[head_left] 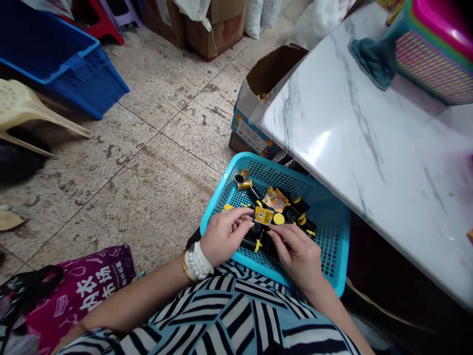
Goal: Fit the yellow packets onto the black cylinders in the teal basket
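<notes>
Over a turquoise plastic basket (342, 256) on my lap, both hands hold a small yellow printed label (263, 215). My left hand (225, 234), with bracelets at the wrist, pinches its left edge. The fingers of my right hand (297, 251) are closed at its lower right corner. Below lie several small black cylinders with yellow caps (278, 219). A sheet of colourful printed labels (276, 199) rests on them. Two cylinders wrapped in yellow labels (243, 176) sit at the basket's far left end.
A white marbled table (332, 113) stands close on the right, bearing a pink and green basket (436, 54) and a dark teal cloth (373, 61). An open cardboard box (244, 106) is beyond my basket. On the left are a blue crate (88, 74), a cream stool (33, 106) and a purple bag (84, 286).
</notes>
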`<state>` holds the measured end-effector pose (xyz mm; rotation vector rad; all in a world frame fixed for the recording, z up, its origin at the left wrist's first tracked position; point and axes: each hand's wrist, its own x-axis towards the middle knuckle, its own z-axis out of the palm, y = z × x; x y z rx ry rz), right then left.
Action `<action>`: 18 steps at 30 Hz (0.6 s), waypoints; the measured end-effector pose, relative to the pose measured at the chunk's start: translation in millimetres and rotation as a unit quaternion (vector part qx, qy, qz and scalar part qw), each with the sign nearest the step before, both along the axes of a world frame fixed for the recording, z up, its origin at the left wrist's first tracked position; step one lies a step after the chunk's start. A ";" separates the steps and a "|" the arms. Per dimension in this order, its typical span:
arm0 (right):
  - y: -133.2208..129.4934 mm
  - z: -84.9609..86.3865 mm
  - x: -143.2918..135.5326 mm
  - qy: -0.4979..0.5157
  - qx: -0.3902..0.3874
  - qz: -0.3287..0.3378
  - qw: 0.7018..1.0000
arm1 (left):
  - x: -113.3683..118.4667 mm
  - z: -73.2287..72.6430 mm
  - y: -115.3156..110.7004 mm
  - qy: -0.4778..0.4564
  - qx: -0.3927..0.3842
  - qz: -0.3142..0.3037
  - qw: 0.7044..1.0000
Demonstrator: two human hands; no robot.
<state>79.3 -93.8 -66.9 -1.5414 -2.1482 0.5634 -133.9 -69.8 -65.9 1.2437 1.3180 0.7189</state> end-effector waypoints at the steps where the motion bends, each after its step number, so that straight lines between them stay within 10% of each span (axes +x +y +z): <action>1: -2.3 -1.3 6.4 -0.022 0.006 0.008 1.000 | -1.2 2.0 0.6 0.053 0.047 -0.014 0.997; 9: -6.8 8.1 41.6 -0.107 0.004 0.112 0.988 | 11.4 16.9 0.1 0.370 0.161 -0.263 0.876; 18: 19.7 -1.3 65.6 -0.069 0.069 0.037 0.995 | 20.8 17.0 -42.5 0.301 0.224 -0.392 0.840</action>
